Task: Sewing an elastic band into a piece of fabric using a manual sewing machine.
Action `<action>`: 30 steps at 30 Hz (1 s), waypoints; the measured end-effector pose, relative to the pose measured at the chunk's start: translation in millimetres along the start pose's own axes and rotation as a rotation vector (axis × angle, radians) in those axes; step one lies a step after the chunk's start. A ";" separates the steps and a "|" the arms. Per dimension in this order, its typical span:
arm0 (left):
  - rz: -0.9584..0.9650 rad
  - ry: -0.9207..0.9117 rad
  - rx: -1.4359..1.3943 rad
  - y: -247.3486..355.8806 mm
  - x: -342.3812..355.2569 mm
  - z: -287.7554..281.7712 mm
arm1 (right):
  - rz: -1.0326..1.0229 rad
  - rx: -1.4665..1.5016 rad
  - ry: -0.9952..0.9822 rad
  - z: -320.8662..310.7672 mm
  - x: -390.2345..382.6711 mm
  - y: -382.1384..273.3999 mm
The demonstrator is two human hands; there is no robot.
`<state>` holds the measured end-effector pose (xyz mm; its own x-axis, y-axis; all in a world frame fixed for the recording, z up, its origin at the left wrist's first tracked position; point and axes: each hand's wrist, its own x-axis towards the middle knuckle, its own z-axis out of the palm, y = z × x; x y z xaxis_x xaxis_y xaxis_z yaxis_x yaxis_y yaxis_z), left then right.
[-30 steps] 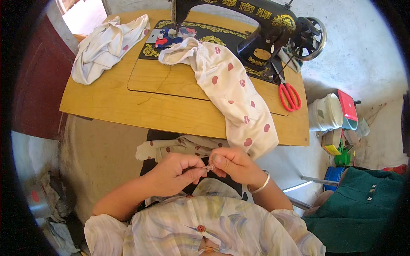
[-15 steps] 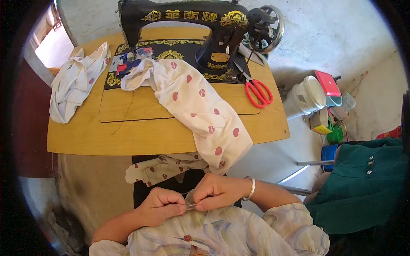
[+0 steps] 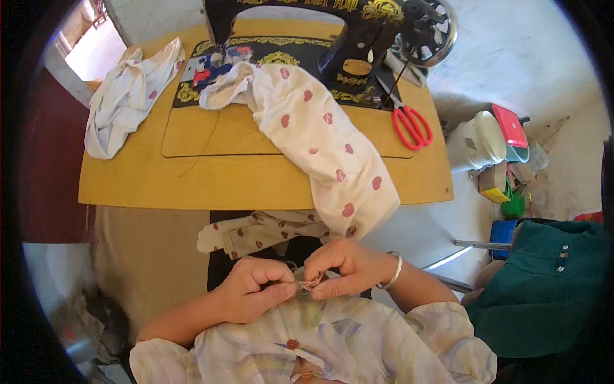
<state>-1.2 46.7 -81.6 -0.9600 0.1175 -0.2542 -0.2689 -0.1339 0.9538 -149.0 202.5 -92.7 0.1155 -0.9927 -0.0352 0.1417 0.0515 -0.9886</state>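
Note:
My left hand (image 3: 256, 291) and right hand (image 3: 342, 272), a bangle on the right wrist, are pinched close together in front of my body, holding a small, thin, twisted pinkish-white scrap (image 3: 308, 283), too small to make out. Beyond them a cream garment with pink hearts (image 3: 320, 141) lies over the sewing machine's (image 3: 345, 64) bed and hangs off the front edge. Below the edge lies more heart-printed fabric (image 3: 252, 235). Red-handled scissors (image 3: 412, 127) lie at the right of the machine, and a white cloth (image 3: 125, 102) is heaped at the left.
The wooden table (image 3: 121, 185) fills the upper middle. At the right stand a white bucket (image 3: 476, 141), a red object (image 3: 508, 128), small containers (image 3: 495, 182) and a dark green garment (image 3: 531, 288) beside metal bars. A maroon panel (image 3: 57, 153) and a bright doorway are at the left.
The view has shifted down and back up. My hands stay together at the scrap; my right fingers have changed their pinch and now sit slightly above it, with more of it showing.

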 end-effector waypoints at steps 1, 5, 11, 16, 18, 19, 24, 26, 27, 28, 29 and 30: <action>-0.010 0.003 -0.002 0.6 -1.0 -0.2 | -0.010 -0.027 0.020 -0.5 2.8 -2.0; 0.123 0.105 0.189 -0.9 -3.3 1.3 | 0.073 -0.110 -0.028 -1.6 8.1 -2.6; 0.295 0.109 0.392 -0.4 -0.5 2.4 | -0.069 -0.182 0.014 -0.4 9.5 5.5; 0.167 0.025 0.173 -5.2 -7.7 5.1 | -0.071 -0.229 -0.126 -3.7 0.5 -7.6; 0.160 -0.020 0.118 -3.8 -5.7 7.4 | -0.085 -0.215 -0.161 -7.1 -2.5 -9.7; 0.157 -0.022 0.116 -4.3 -5.0 8.0 | -0.072 -0.237 -0.192 -10.2 -2.5 -11.2; 0.136 -0.094 0.086 -5.3 -1.9 7.2 | -0.072 -0.238 -0.228 -14.9 -4.7 -10.9; 0.143 -0.087 0.087 -4.5 -1.1 7.3 | -0.107 -0.256 -0.239 -18.2 -5.8 -11.2; 0.162 -0.081 0.094 -4.3 0.7 6.8 | -0.108 -0.257 -0.242 -20.0 -4.8 -13.0; 0.164 -0.075 0.096 -4.2 0.7 6.2 | -0.085 -0.286 -0.209 -21.2 -3.3 -16.4; 0.089 -0.038 0.037 -3.8 -0.4 5.2 | -0.063 -0.316 -0.177 -22.5 -1.4 -19.1; 0.017 -0.003 -0.021 -2.8 -1.7 4.0 | -0.068 -0.324 -0.182 -21.1 0.6 -20.3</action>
<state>1.5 50.8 -83.2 -0.9643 0.1177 -0.2373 -0.2540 -0.1566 0.9544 -172.5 198.6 -75.7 0.2938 -0.9554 0.0299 -0.1600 -0.0800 -0.9839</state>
